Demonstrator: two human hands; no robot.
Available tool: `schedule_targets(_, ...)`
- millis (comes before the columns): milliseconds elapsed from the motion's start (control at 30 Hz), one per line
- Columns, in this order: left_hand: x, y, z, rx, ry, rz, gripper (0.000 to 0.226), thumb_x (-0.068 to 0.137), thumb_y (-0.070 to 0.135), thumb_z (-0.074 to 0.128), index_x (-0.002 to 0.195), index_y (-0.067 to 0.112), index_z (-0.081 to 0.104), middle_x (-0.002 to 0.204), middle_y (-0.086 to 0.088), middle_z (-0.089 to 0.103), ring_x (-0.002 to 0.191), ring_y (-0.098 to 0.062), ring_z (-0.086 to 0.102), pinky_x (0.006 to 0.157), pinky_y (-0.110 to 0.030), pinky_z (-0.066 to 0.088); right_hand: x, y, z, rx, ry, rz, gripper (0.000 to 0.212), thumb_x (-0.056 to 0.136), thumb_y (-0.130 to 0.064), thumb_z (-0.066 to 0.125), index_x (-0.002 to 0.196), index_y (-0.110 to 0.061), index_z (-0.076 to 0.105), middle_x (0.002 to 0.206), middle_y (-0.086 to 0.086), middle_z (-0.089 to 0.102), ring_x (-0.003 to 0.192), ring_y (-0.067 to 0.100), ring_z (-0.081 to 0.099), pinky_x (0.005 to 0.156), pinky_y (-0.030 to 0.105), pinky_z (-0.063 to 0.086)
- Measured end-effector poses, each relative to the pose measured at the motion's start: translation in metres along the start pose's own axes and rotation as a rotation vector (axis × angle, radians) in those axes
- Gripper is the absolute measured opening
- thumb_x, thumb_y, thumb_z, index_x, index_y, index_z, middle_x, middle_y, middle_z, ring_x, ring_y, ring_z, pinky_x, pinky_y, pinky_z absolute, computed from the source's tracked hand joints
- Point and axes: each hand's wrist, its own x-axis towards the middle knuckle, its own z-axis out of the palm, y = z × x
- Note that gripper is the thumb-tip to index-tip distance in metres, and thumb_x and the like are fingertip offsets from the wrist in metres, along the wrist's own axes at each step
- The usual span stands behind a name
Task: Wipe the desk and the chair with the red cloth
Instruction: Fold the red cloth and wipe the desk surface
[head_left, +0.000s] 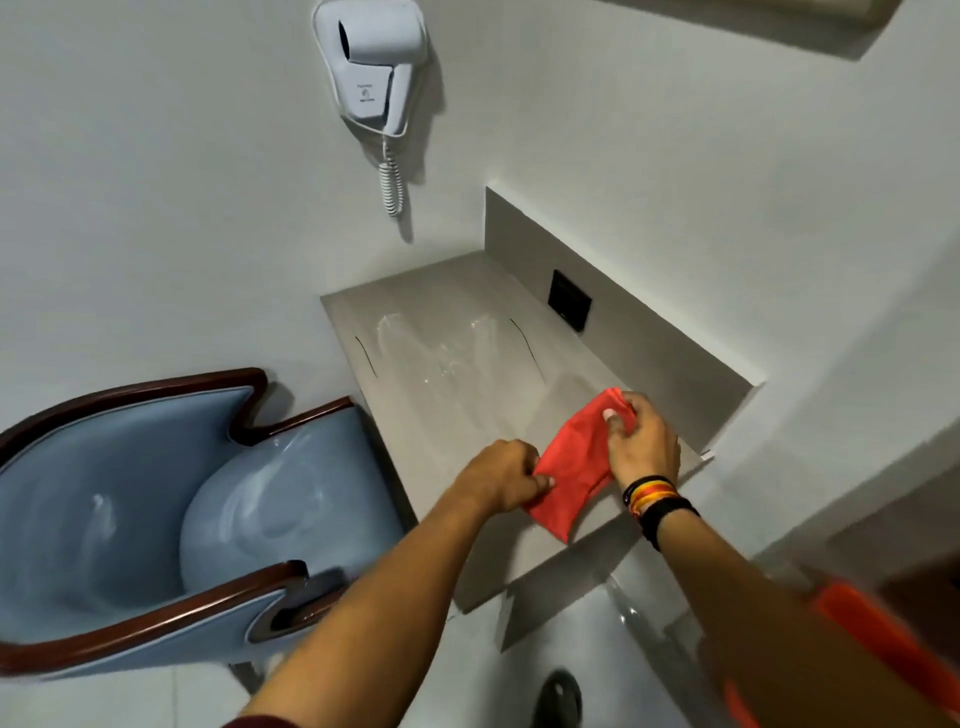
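Note:
The red cloth (571, 467) lies folded on the near right part of the grey desk (447, 364). My left hand (501, 475) pinches the cloth's near left edge. My right hand (641, 441), with dark and striped bands at the wrist, grips the cloth's far right end. The cloth stretches between both hands just above or on the desk surface. The blue padded chair (171, 509) with a dark wooden frame stands left of the desk, its seat facing the desk edge.
A white wall-mounted hair dryer (374, 62) with a coiled cord hangs above the desk's left end. A black socket plate (569, 299) sits in the desk's back panel. White walls close in the desk on the left, back and right. A dark shoe (558, 699) shows on the floor below.

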Motion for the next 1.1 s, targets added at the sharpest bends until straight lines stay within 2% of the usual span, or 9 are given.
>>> schedule_targets(167,0.053,0.0,0.012,-0.247,-0.068,-0.088,0.04,0.092,0.038,0.074,0.081,0.0,0.069,0.086,-0.021,0.076,0.084,-0.036,0.072,0.081,-0.042,0.058,0.075,-0.013,0.051,-0.097,-0.094,-0.053,0.032,0.093,-0.028,0.069,0.125,-0.026,0.064,0.119,0.011,0.073,0.111,0.038,0.067,0.091,0.045,0.057)
schedule_targets(300,0.1,-0.004,0.012,-0.44,-0.093,-0.158,0.035,0.093,0.034,0.076,0.074,0.008,0.063,0.075,-0.016,0.063,0.071,-0.024,0.058,0.072,-0.037,0.05,0.127,-0.021,0.097,-0.119,-0.156,-0.068,0.046,0.085,-0.028,0.078,0.127,-0.023,0.062,0.117,0.012,0.074,0.107,0.037,0.069,0.092,0.046,0.059)
schedule_targets(400,0.124,-0.014,0.007,-0.273,-0.032,-0.186,0.032,0.096,0.044,0.066,0.095,0.013,0.073,0.097,-0.016,0.076,0.086,-0.031,0.068,0.08,-0.039,0.055,0.164,-0.015,0.128,-0.166,-0.26,-0.078,0.047,0.086,-0.024,0.075,0.131,-0.018,0.061,0.123,0.015,0.072,0.113,0.038,0.067,0.097,0.048,0.056)
schedule_targets(467,0.126,-0.03,0.0,-0.013,0.176,-0.182,0.034,0.1,0.047,0.054,0.111,0.021,0.072,0.109,-0.011,0.076,0.1,-0.035,0.069,0.088,-0.04,0.055,0.175,-0.005,0.143,-0.233,-0.334,-0.082,0.052,0.092,-0.024,0.069,0.14,-0.013,0.054,0.138,0.016,0.064,0.128,0.037,0.058,0.108,0.048,0.049)
schedule_targets(533,0.124,-0.055,-0.012,0.095,0.409,-0.129,0.037,0.106,0.039,0.044,0.125,0.021,0.069,0.123,-0.01,0.073,0.112,-0.034,0.065,0.099,-0.04,0.05,0.169,0.009,0.159,-0.332,-0.395,-0.104,0.063,0.1,-0.032,0.059,0.154,-0.009,0.039,0.159,0.018,0.042,0.148,0.035,0.038,0.122,0.048,0.032)
schedule_targets(633,0.127,-0.11,-0.036,0.102,0.551,-0.201,0.058,0.109,0.039,0.027,0.156,0.013,0.046,0.162,-0.013,0.048,0.15,-0.032,0.043,0.128,-0.04,0.027,0.129,0.033,0.189,-0.525,-0.461,-0.176,0.072,0.106,-0.048,0.035,0.164,-0.01,0.012,0.173,0.012,0.005,0.16,0.03,0.004,0.13,0.049,0.003)
schedule_targets(700,0.136,-0.151,-0.048,0.127,0.533,-0.293,0.065,0.11,0.042,0.014,0.167,0.012,0.019,0.175,-0.012,0.017,0.164,-0.028,0.013,0.135,-0.042,0.007,0.112,0.042,0.206,-0.661,-0.408,-0.202,0.077,0.104,-0.055,0.022,0.164,-0.01,0.005,0.173,0.012,0.001,0.161,0.029,-0.001,0.13,0.053,-0.002)
schedule_targets(800,0.149,-0.196,-0.049,0.142,0.524,-0.356,0.069,0.109,0.046,0.009,0.168,0.014,-0.003,0.176,-0.009,-0.01,0.164,-0.023,-0.013,0.135,-0.046,-0.003,0.136,0.038,0.229,-0.681,-0.32,-0.206,0.078,0.102,-0.055,0.019,0.163,-0.008,0.011,0.172,0.015,0.009,0.16,0.031,0.005,0.129,0.056,0.004)
schedule_targets(1100,0.165,-0.223,-0.029,0.102,0.603,-0.431,0.068,0.109,0.041,0.011,0.167,0.007,0.009,0.177,-0.012,0.001,0.165,-0.023,-0.007,0.135,-0.045,-0.004,0.295,0.0,0.306,-0.702,-0.483,-0.467,0.066,0.107,-0.041,0.033,0.164,-0.013,0.014,0.173,0.006,0.007,0.161,0.022,0.002,0.13,0.048,0.001)
